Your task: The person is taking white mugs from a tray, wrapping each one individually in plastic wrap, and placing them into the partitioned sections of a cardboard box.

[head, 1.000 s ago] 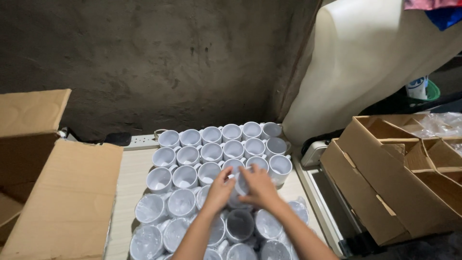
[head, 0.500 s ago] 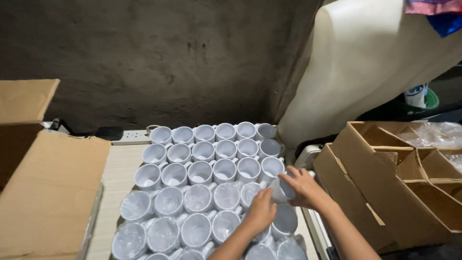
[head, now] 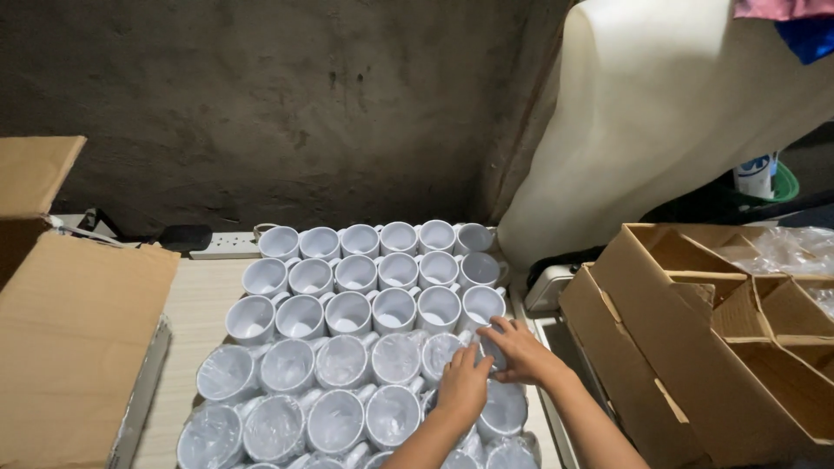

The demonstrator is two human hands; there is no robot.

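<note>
Your left hand (head: 463, 385) lies flat, fingers spread, palm down on a plastic-wrapped mug (head: 443, 352) in the near rows. Your right hand (head: 519, 350) curls its fingers around a wrapped mug at the right edge of the block (head: 492, 349); how firm the grip is cannot be told. The mug is mostly hidden, so its long axis and handle direction cannot be told.

Neighbouring wrapped mugs (head: 287, 365) stand upright, mouths up, packed touching.

Beyond them, three rows of unwrapped white mugs (head: 347, 311) stand upright, mouths up, handles mostly to the right.

Right edge: the block ends just beside an open cardboard box with dividers (head: 738, 347), a narrow gap between. Left: bare tabletop (head: 195, 304), then a flat cardboard box (head: 74, 339). Far: a power strip (head: 221, 246) against the dark wall (head: 287, 104).
</note>
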